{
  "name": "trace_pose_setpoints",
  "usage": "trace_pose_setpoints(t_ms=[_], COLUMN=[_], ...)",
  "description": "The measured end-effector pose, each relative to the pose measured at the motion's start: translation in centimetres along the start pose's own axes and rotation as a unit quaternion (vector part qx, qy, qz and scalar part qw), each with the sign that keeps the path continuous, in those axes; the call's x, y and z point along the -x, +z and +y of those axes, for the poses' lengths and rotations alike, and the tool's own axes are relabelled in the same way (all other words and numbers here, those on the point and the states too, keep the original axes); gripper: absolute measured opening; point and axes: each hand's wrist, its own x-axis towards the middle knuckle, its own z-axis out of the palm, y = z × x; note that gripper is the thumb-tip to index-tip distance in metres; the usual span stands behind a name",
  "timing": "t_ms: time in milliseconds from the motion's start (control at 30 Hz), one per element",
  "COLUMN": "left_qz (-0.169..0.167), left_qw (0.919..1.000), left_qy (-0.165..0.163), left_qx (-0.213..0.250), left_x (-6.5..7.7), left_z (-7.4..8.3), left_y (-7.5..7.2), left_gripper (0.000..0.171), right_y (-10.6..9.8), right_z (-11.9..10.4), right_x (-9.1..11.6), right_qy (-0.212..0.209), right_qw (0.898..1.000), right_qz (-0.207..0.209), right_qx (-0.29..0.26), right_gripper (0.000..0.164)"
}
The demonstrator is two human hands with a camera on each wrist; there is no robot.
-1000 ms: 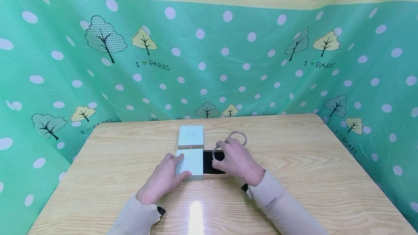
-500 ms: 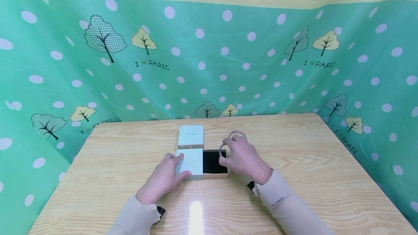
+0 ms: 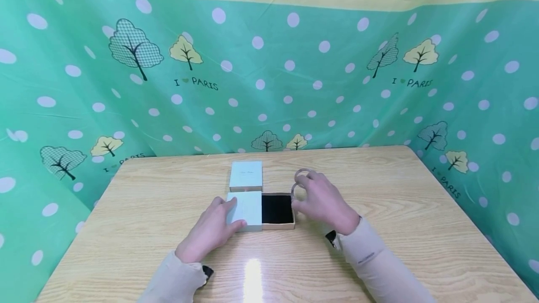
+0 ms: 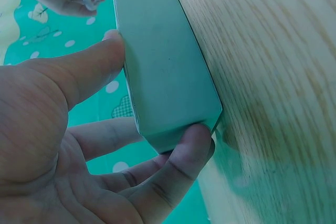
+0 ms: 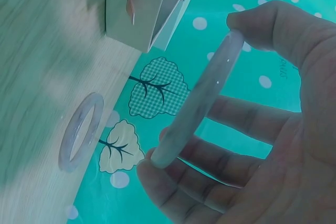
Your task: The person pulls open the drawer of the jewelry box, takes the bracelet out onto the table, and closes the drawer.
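My left hand [image 3: 206,235] grips the pale blue sleeve of a sliding jewelry box [image 3: 250,209], thumb on one side and fingers around the end in the left wrist view. The box's drawer [image 3: 279,226] sticks out to the right, showing a black lining [image 3: 275,209]. Just right of the drawer, my right hand [image 3: 324,202] pinches a pale, translucent bangle [image 5: 197,100] between thumb and fingertips. A second bangle [image 5: 72,129] lies on the table beyond that hand; in the head view it is partly hidden.
Another pale blue box [image 3: 246,175], shut, stands directly behind the first. The wooden table [image 3: 168,200] runs back to a green dotted curtain [image 3: 236,87]. A bright light reflection [image 3: 253,279] falls on the table's near part.
My right hand has moved rightward with the bangle, from above the drawer to beside it, uncovering the black lining. My left hand and both boxes have stayed put.
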Motion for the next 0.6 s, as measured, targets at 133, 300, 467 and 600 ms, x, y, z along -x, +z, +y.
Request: trace_pose_setpoints(t_ms=[133, 300, 467, 600], left_qz=[-0.001, -0.004, -0.003, -0.003], left_qw=[1.0000, 1.0000, 1.0000, 1.0000], left_qy=[0.000, 0.001, -0.001, -0.004], left_qx=[0.002, 0.004, 0.004, 0.006], left_x=[0.0, 0.0, -0.1, -0.1], left_z=[0.0, 0.0, 0.0, 0.0], left_y=[0.0, 0.0, 0.0, 0.0], left_gripper=[0.070, 0.070, 0.070, 0.070], right_y=[0.0, 0.0, -0.2, -0.3], right_z=[0.4, 0.9, 1.3, 1.5], right_x=[0.1, 0.2, 0.3, 0.3], right_qy=[0.001, 0.001, 0.000, 0.004], right_qw=[1.000, 1.000, 1.000, 1.000], right_qz=[0.004, 0.008, -0.002, -0.012], right_qx=[-0.006, 0.002, 0.016, 0.019], right_gripper=[0.050, 0.047, 0.045, 0.043])
